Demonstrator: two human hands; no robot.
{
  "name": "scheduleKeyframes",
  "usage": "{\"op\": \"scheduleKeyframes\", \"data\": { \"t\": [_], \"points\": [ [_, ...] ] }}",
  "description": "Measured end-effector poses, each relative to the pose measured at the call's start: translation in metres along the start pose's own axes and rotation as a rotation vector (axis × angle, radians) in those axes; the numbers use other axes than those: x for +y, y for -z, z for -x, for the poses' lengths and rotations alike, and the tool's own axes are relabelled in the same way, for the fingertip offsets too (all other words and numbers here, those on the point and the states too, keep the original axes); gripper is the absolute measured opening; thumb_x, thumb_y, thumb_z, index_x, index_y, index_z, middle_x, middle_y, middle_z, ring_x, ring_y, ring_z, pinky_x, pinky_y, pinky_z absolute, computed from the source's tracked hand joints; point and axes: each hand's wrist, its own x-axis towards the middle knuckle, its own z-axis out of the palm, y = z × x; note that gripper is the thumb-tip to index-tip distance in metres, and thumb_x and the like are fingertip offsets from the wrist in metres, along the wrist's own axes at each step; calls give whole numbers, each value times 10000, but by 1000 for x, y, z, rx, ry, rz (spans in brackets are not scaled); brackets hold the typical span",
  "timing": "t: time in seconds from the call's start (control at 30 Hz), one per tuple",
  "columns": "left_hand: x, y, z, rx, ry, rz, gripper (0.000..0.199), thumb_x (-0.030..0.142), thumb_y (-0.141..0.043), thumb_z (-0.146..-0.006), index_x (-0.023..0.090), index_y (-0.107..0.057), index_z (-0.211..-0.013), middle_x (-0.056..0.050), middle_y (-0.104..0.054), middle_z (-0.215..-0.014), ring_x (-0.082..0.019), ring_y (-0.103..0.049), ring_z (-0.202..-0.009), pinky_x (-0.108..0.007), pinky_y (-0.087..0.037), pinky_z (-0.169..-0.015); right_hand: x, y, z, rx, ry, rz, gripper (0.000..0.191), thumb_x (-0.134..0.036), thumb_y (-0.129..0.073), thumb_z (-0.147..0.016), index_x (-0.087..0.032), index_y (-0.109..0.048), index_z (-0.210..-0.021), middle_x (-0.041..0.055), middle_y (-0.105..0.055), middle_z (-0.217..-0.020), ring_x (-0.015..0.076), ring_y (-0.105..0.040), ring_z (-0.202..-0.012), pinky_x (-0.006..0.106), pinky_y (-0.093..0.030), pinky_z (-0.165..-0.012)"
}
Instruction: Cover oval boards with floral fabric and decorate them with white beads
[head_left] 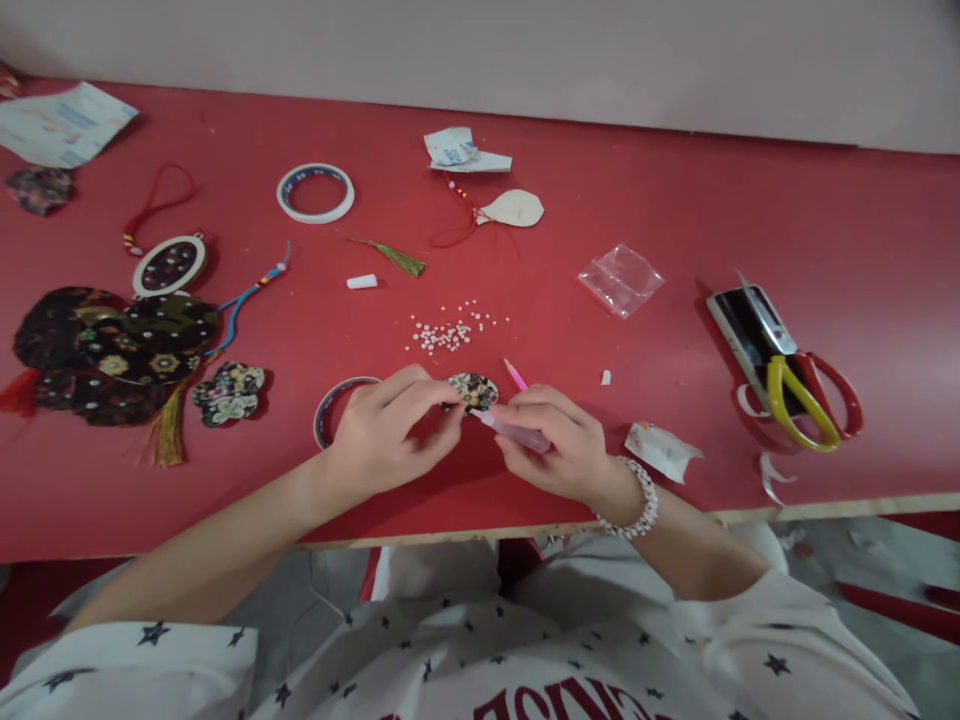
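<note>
Between finger and thumb my left hand (401,425) pinches a small fabric piece (474,390) with a dark floral pattern. My right hand (555,440) is closed round a glue tube (521,434) whose pale nozzle points at the lower edge of the fabric piece. Whether the nozzle touches it I cannot tell. Just beyond my hands lies a scatter of small white beads (442,335). A pink pencil-like stick (514,374) shows behind my right fingers, its lower part hidden. One tape roll (330,405) is partly covered by my left hand.
Patterned fabric pendants (112,340) with tassels are piled at the left, near a flower-shaped fabric piece (229,393). Another tape roll (315,193), a green tassel (397,258) and a plastic bag (621,280) lie farther back. At right, scissors (802,400) rest on a phone (750,325).
</note>
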Motion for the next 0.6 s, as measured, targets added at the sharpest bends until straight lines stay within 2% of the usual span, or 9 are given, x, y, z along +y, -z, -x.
{"op": "scheduleKeyframes", "data": {
  "t": [0.13, 0.3, 0.5, 0.6],
  "points": [
    [0, 0, 2, -20, -28, 19, 127, 151, -617, -760, 188, -581, -875, 19, -574, -652, -67, -463, -490, -198, -403, -488, 0, 0, 0, 0, 0, -8, 339, -106, -582, -771, -202, -555, -1095, 45, -633, -873, 136, -619, -759, 274, -570, -671],
    [2, -1, 1, -25, -62, -18, 92, 128, -581, -794, 192, -585, -861, 17, -583, -645, -75, -509, -523, -194, -415, -512, 0, -1, -1, -1, 17, -14, 329, -89, -585, -765, -183, -562, -1080, 55, -626, -868, 139, -619, -768, 270, -571, -674],
    [3, -3, 2, -4, -68, -55, 90, 101, -574, -785, 179, -593, -824, 27, -562, -612, -67, -493, -507, -179, -395, -495, 0, -1, -1, -10, 10, -11, 330, -92, -585, -767, -195, -558, -1079, 46, -636, -876, 139, -617, -774, 278, -575, -682],
    [5, -3, 1, -5, -27, -39, 80, 102, -575, -776, 177, -596, -793, 36, -540, -594, -62, -468, -489, -174, -384, -481, 0, -1, -1, -11, 1, -7, 331, -100, -579, -775, -201, -556, -1089, 43, -640, -884, 138, -619, -775, 280, -575, -685]
  ]
}}
